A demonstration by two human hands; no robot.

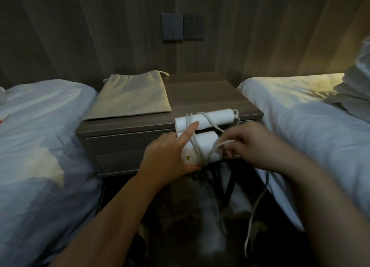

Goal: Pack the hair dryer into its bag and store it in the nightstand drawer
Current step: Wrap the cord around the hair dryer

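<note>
Two hands | left hand clasps hair dryer; right hand pinches cord; plug unseen

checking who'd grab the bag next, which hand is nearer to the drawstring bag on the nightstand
Left. The left hand holds the hair dryer just in front of and right of the drawstring bag. The right hand, pulling the cord, is farther right, beyond the dryer.

My single head-worn view looks forward and down, close over the nightstand, between two beds.
</note>
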